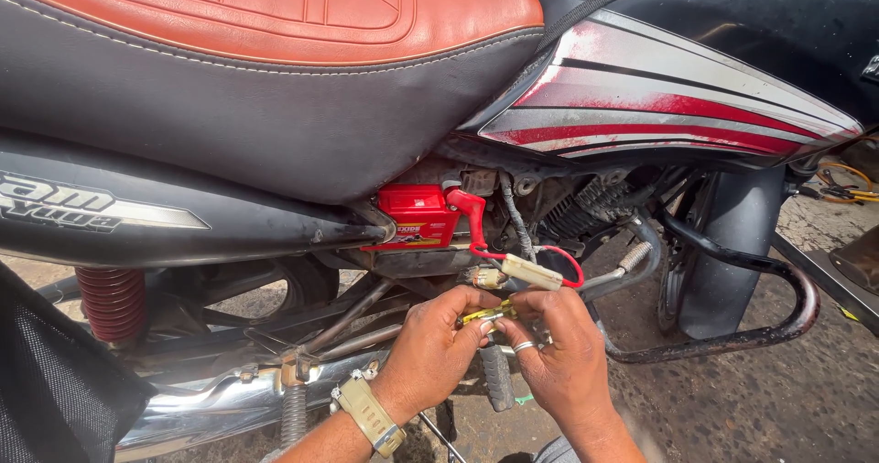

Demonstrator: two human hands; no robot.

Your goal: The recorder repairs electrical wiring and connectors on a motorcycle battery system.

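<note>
Left hand (pixel 430 344): pinches one end of a small yellow wire piece (pixel 485 315), keeping it steady.
Right hand (pixel 560 353): fingertips closed on its other end, so both meet there.
Above hands: white connector (pixel 531 272) on red cable (pixel 478 229), red battery (pixel 417 216) under seat (pixel 256 69).
Hidden: the piece's middle, covered by fingers.

Below the red battery (pixel 417 216) in the motorcycle's open side, the left hand (pixel 432 348) and right hand (pixel 560 358) meet, fingertips pinching a small yellow wire piece (pixel 487 315) between them. Just right of the battery, a red cable (pixel 476 228) loops down to a beige connector (pixel 532 272) (directly above the hands). The orange-and-black seat (pixel 265 51) spreads above the battery.
</note>
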